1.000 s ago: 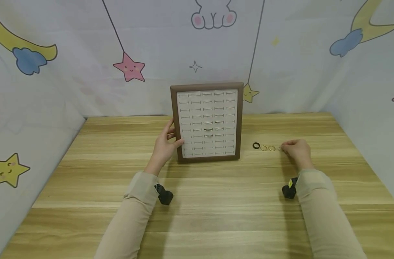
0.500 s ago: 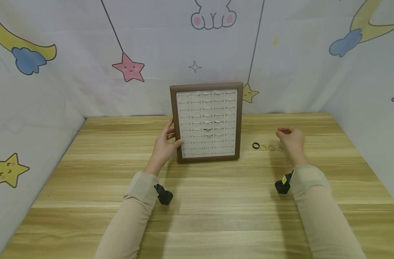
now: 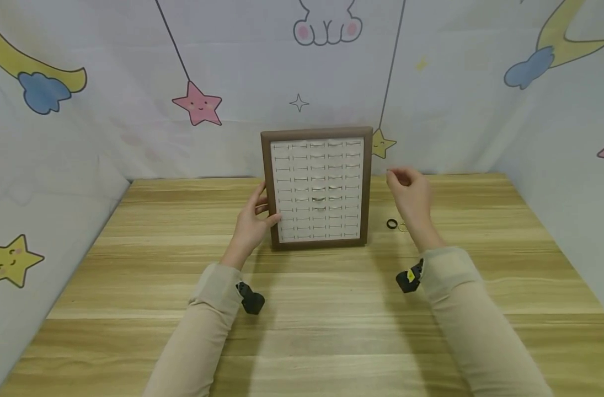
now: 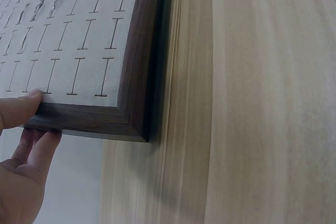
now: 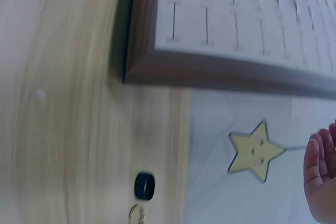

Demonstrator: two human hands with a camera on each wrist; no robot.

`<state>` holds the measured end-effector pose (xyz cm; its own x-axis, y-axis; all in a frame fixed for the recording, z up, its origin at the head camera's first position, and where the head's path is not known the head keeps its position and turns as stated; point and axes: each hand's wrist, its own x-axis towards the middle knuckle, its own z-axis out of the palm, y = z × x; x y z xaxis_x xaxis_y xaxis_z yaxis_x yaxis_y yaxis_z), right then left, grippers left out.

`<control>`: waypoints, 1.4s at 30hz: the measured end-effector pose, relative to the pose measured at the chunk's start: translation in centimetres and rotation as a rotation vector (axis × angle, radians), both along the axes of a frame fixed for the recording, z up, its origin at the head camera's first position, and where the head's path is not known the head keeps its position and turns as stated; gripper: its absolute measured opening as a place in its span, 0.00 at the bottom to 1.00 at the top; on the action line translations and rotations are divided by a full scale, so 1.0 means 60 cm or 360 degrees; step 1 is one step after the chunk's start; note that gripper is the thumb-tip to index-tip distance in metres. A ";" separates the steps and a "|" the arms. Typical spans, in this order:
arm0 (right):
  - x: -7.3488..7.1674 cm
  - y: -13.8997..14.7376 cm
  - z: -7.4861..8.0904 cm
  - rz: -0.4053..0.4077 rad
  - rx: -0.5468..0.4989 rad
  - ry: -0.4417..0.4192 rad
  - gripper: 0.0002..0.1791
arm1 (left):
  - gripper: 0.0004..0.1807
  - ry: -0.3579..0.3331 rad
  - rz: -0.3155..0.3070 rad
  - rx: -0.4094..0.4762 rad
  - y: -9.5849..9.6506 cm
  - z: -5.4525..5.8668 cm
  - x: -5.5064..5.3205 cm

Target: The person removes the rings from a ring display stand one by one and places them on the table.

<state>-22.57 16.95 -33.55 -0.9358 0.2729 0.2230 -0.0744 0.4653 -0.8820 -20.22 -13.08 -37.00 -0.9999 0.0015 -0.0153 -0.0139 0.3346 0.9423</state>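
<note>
A brown-framed ring display board stands upright, tilted back, its pale panel cut with rows of slots. Several thin rings sit in the middle slots. My left hand grips the frame's left side, thumb in front and fingers behind, as the left wrist view also shows. My right hand is raised to the right of the board, thumb and forefinger pinched together on what seems a small ring, mostly hidden by the fingertips. In the right wrist view only part of the right hand shows, at the right edge.
On the wooden table, right of the board, lie a black ring and a gold ring. My right forearm covers the spot beside them. Behind the table hangs a white cloth printed with stars and moons.
My right hand has lifted from the right end of the ring row and moved left and away from me, toward the board. My left hand and the board have stayed in place.
</note>
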 end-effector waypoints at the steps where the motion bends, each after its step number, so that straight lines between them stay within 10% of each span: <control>1: 0.001 -0.008 0.003 0.0029 0.0000 0.0013 0.17 | 0.46 0.0000 0.0000 0.0002 0.000 0.000 0.000; 18: 0.031 -0.122 -0.001 0.0568 0.0490 0.0234 0.09 | 0.46 0.0000 -0.0007 0.0002 0.002 0.003 -0.002; 31: 0.033 -0.158 -0.016 0.0602 0.0700 0.0138 0.08 | 0.46 -0.0050 -0.0016 0.0025 0.001 0.001 -0.003; 42: 0.038 -0.174 -0.027 0.0462 0.0885 0.0320 0.04 | 0.46 -0.0050 -0.0010 0.0027 0.000 0.000 -0.001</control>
